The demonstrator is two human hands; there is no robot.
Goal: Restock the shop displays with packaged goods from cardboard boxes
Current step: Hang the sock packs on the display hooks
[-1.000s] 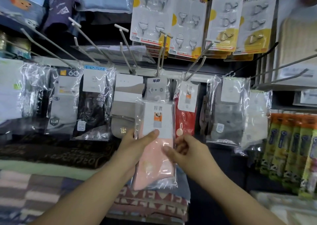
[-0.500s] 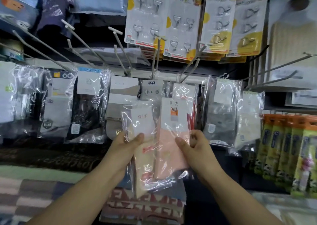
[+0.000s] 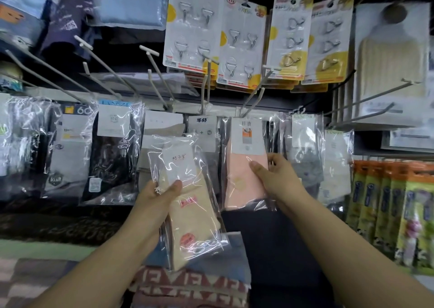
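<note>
Far left, bagged dark socks (image 3: 112, 148) are hanging in a row from display pegs. The left hand (image 3: 159, 195) is gripping a cream sock packet (image 3: 187, 204) near the middle, thumb across its front and fingers curled behind, the packet tilting left. Just right, the right hand (image 3: 274, 176) is pinching a pink sock packet (image 3: 244, 166) that is hanging among the row. Above right, carded metal hooks (image 3: 239, 42) are hanging.

Counts at the sock display

Two hands (image 3: 162, 190) (image 3: 274, 173), each holding one sock pack: cream (image 3: 187, 204), pink (image 3: 246, 166). Four hook cards (image 3: 192, 23) (image 3: 242, 42) (image 3: 290, 37) (image 3: 328, 39) face front above.
</note>
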